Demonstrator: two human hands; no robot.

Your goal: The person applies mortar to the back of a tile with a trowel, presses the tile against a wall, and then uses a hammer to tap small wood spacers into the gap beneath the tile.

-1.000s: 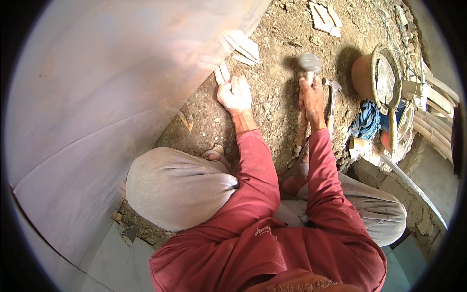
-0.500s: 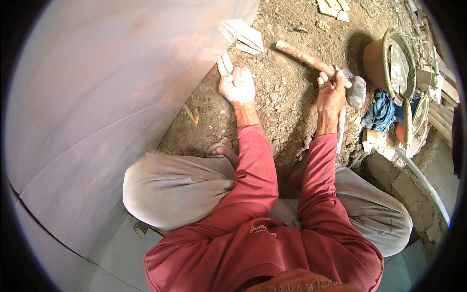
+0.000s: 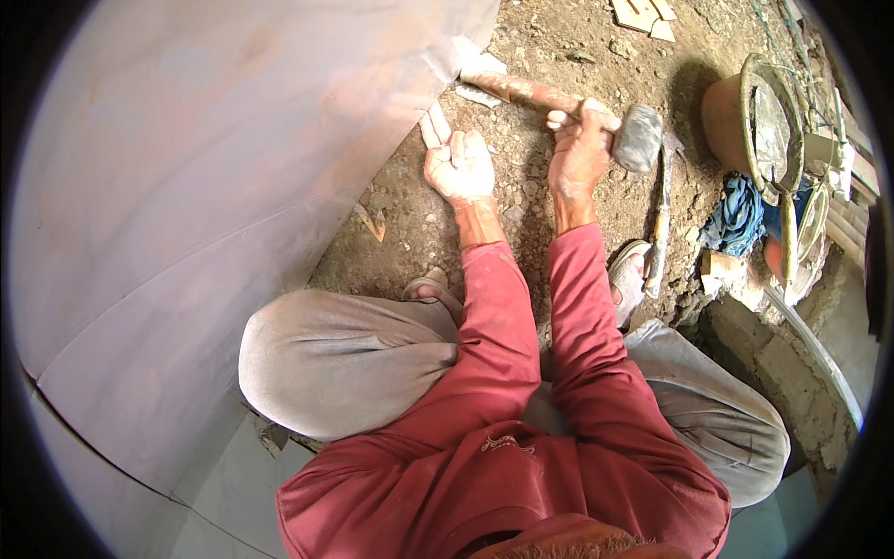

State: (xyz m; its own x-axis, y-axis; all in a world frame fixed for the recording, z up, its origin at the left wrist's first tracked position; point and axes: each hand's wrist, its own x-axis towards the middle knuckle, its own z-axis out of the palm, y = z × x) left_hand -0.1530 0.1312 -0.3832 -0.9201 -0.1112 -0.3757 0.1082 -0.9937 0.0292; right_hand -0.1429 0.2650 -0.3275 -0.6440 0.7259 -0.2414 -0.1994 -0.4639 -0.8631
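Note:
My right hand [image 3: 579,160] is closed round a rubber mallet [image 3: 639,138], gripping its wooden handle close to the dark grey head. The handle's far end points left, to the lower edge of a large pale tile panel [image 3: 214,121]; whether it touches is unclear. My left hand [image 3: 460,168] lies palm up beside that edge, holding nothing visible. Two of its fingers stretch along the edge, and the others are curled. White broken tile pieces [image 3: 478,96] lie by the panel, partly behind the handle. A hammer [image 3: 662,219] with a worn handle rests on the soil near my right foot.
At the right stands a brown bucket [image 3: 724,119] with a grey pan-like tool across it. Below are a blue cloth [image 3: 736,216] and a rough concrete ledge [image 3: 764,359]. Cut tan pieces [image 3: 643,17] lie at the far side. Rubble covers the soil.
My right hand has swung the mallet left, bringing the handle's end to the panel's edge and uncovering the hammer on the ground. My left hand has barely moved.

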